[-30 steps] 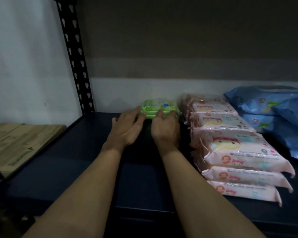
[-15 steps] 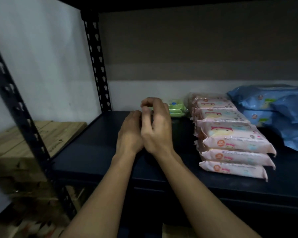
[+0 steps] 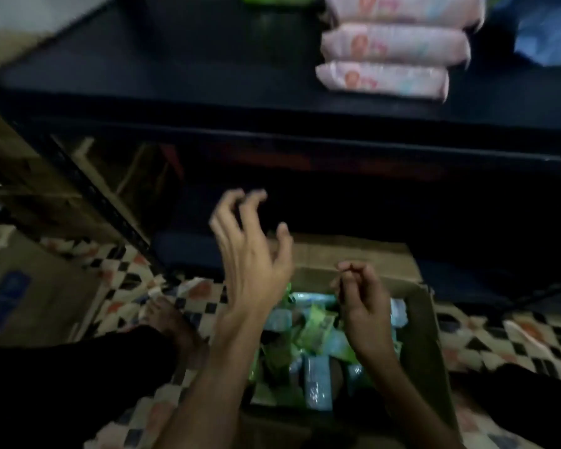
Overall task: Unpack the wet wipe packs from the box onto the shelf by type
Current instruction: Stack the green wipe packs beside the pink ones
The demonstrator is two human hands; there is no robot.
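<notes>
Both hands empty above the open brown cardboard box (image 3: pixel 425 322) on the patterned floor. Left hand (image 3: pixel 250 254): fingers spread, loosely bent, holding nothing. Right hand (image 3: pixel 363 306): fingers curled in loosely, nothing in them. Box holds a jumble of green and blue wet wipe packs (image 3: pixel 314 345), long axes pointing every which way; frame is blurred. Above the box, on the dark blue shelf (image 3: pixel 175 69): pink wet wipe packs (image 3: pixel 382 77) stacked, long axes along the shelf edge.
</notes>
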